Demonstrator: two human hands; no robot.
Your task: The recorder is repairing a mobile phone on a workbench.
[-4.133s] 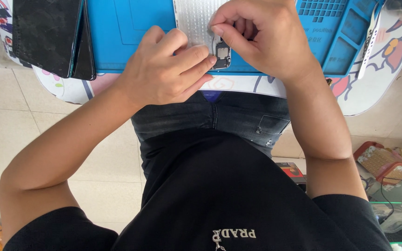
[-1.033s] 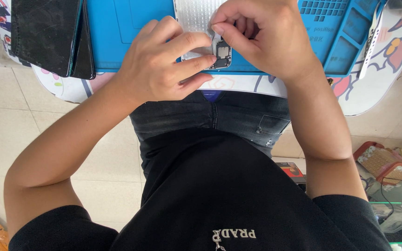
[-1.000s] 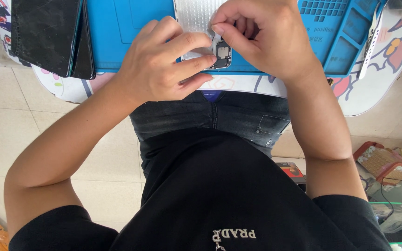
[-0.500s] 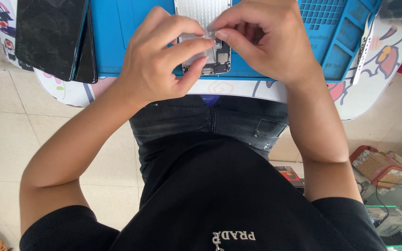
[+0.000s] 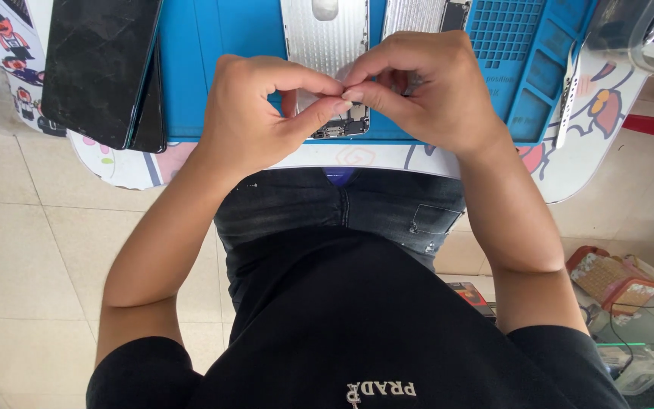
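An opened silver phone housing (image 5: 325, 53) lies on a blue work mat (image 5: 221, 68), its lower end with small parts showing below my fingers. My left hand (image 5: 255, 113) and my right hand (image 5: 425, 91) meet just above that end, thumb and forefinger of each pinched together on a small thin pale piece (image 5: 342, 76), which is mostly hidden by the fingertips. A second silver phone housing (image 5: 418, 15) lies behind my right hand.
Two dark phones or screens (image 5: 104, 68) are stacked at the mat's left edge. The mat's right part holds a grid of small compartments (image 5: 516, 38). The white table (image 5: 569, 159) has cartoon prints. A tiled floor, a red pouch (image 5: 607, 276) and cables lie at lower right.
The view has shifted so the table sits lower. Both hands lifted off the phone's lower end and their fingertips now pinch together above it.
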